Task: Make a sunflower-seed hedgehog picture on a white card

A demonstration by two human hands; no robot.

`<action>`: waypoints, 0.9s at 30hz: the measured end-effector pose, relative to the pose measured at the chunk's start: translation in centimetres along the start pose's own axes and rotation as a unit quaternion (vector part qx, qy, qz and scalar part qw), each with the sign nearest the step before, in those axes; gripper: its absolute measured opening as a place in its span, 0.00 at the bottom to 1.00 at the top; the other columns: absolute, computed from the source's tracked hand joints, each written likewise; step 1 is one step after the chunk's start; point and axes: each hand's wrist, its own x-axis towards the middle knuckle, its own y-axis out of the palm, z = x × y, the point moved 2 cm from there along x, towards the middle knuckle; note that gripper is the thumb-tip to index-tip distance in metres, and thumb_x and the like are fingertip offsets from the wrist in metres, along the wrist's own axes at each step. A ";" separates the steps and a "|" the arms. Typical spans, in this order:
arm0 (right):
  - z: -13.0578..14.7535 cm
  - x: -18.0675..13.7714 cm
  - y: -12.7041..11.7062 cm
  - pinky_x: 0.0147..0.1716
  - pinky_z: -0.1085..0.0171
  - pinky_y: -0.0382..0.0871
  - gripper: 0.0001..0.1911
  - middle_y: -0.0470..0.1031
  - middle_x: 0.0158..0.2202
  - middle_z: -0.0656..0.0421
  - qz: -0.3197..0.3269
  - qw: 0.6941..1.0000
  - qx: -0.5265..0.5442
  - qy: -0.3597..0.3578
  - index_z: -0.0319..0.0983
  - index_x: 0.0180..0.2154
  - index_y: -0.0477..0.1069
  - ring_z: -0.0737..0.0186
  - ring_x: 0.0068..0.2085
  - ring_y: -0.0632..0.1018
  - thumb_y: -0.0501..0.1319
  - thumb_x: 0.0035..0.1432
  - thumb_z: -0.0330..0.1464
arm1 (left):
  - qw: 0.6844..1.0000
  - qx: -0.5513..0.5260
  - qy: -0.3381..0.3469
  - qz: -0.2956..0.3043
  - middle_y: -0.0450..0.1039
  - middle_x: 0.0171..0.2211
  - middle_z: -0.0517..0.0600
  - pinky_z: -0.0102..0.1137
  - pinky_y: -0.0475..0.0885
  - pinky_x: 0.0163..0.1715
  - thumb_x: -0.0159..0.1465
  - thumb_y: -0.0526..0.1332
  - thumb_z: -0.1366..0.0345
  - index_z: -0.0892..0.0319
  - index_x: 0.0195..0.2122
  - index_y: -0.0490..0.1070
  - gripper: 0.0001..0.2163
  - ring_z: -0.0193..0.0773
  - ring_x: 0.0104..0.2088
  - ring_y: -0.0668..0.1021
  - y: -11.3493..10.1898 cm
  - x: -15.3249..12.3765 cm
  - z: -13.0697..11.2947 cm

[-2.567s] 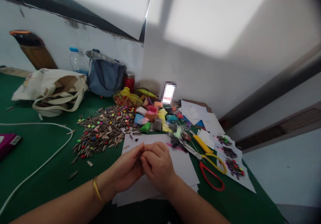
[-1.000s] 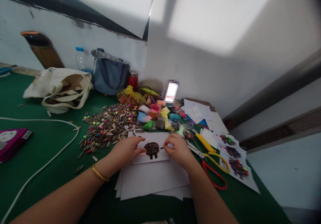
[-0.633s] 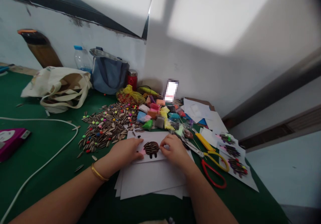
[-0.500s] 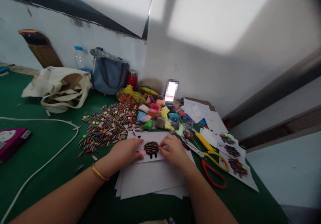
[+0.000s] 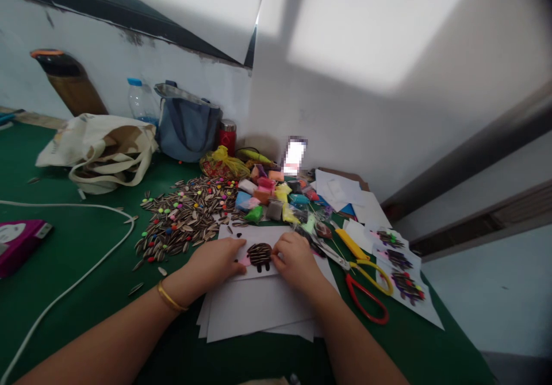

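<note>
A small dark seed-covered figure (image 5: 260, 255) with a pink end lies on a white card (image 5: 259, 238), which tops a stack of white paper (image 5: 254, 307). My left hand (image 5: 214, 264) rests on the card's left part, fingertips touching the figure's pink end. My right hand (image 5: 294, 261) sits just right of the figure, fingers curled and pinched against its right edge. I cannot make out anything between those fingers. A gold bangle (image 5: 169, 300) circles my left wrist.
A heap of sunflower seeds with coloured beads (image 5: 183, 218) lies left of the card, small clay packets (image 5: 269, 198) behind it. Scissors (image 5: 366, 293) and finished seed pictures (image 5: 399, 270) lie at right. Bags (image 5: 97, 149), a bottle (image 5: 137, 102) and a white cable (image 5: 86, 241) occupy the green table (image 5: 64, 293).
My hands, joined over the paper 2.6 s ago, have spread to either side of the seed figure now lying on the card. Since then my right hand has edged left against it.
</note>
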 end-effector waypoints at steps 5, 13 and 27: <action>0.2 0.0 0.0 0.41 0.60 0.55 0.03 0.74 0.37 0.57 0.008 1.000 -0.010 -0.006 0.40 0.31 0.76 0.58 0.43 0.70 0.64 0.58 0.29 | 1.000 -0.003 0.002 -0.002 0.76 0.53 0.55 0.39 0.70 0.48 0.56 0.65 0.53 0.52 0.60 0.68 0.29 0.51 0.50 0.77 0.0 0.0 0.1; 0.1 0.0 0.1 0.42 0.59 0.55 0.02 0.74 0.37 0.58 0.009 1.000 -0.006 0.000 0.41 0.32 0.76 0.58 0.43 0.70 0.65 0.58 0.29 | 1.000 -0.011 -0.007 0.008 0.75 0.53 0.55 0.39 0.70 0.48 0.56 0.65 0.54 0.52 0.60 0.67 0.30 0.51 0.50 0.77 0.0 0.0 0.0; -0.3 0.1 -0.2 0.43 0.59 0.56 0.02 0.75 0.37 0.58 0.007 1.000 0.015 0.004 0.42 0.33 0.78 0.57 0.43 0.72 0.65 0.58 0.30 | 1.000 -0.008 0.001 -0.002 0.76 0.53 0.55 0.39 0.70 0.47 0.56 0.65 0.53 0.51 0.59 0.68 0.29 0.52 0.50 0.78 0.1 0.0 0.0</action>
